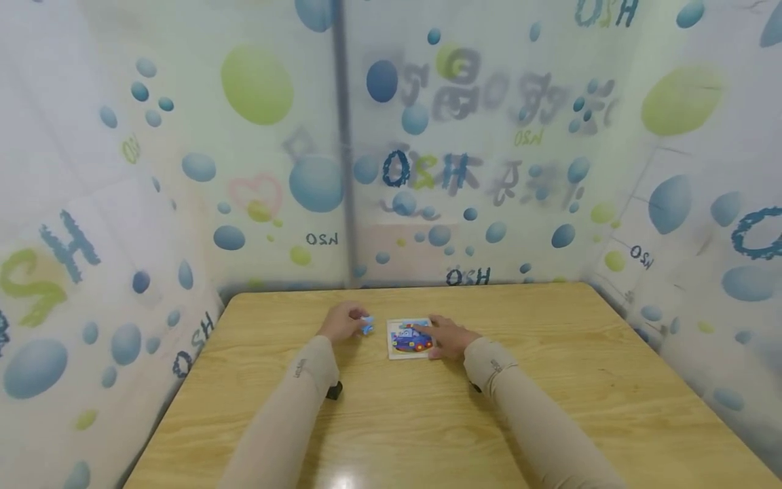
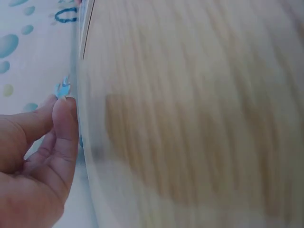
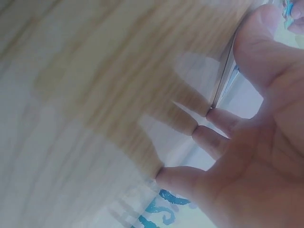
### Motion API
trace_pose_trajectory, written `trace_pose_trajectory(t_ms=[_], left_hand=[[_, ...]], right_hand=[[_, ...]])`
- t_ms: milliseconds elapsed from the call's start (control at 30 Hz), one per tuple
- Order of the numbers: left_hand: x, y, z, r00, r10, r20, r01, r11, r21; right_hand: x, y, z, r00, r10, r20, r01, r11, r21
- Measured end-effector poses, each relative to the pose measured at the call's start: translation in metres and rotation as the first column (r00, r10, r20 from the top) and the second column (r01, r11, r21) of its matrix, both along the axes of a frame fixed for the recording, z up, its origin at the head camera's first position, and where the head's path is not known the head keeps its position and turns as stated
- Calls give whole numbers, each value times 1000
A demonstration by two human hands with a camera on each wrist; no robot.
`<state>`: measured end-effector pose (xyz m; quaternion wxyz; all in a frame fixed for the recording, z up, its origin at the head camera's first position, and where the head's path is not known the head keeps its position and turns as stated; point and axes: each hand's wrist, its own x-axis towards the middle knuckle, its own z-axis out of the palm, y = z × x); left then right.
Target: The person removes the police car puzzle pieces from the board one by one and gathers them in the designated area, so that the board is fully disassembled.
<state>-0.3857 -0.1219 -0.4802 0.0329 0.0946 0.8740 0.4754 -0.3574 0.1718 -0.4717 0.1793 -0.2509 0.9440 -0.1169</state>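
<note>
While under mirrored "H2O" lettering (image 1: 423, 172), blue piece (image 1: 368, 326) in pinch of left grip (image 1: 343, 321), right grip (image 1: 453, 338) outspread on picture board (image 1: 404, 341)

The worktop (image 1: 397, 428) across the lower frame is honey-yellow with brown wood grain. Just below centre I see a white-edged board (image 1: 409, 341) patterned mostly in blue with red and yellow spots; to its left, a light blue piece (image 1: 367, 325). The sleeves (image 1: 284, 421), lower left and lower right, are beige. Behind, the pale wall covering (image 1: 195, 34) carries blue and lime-green ovals (image 1: 257, 85), blue-and-green lettering (image 1: 425, 170) and, left of centre, a faint pink heart (image 1: 277, 193).
</note>
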Motion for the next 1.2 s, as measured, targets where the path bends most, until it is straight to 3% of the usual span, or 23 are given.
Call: trace_pose_trajectory(t_ms=[433,800,1200], left_hand=[[5,-33,-1,997,71,18,-72,997,15],[9,-51,-2,995,78,-62,-87,985,-148],[10,-64,1,993,112,-46,-118,982,-147]], right_hand=[[2,-2,5,998,-55,0,55,998,-1],[2,-8,-2,999,-48,-2,48,999,-4],[3,-4,0,998,-63,5,63,998,-1]])
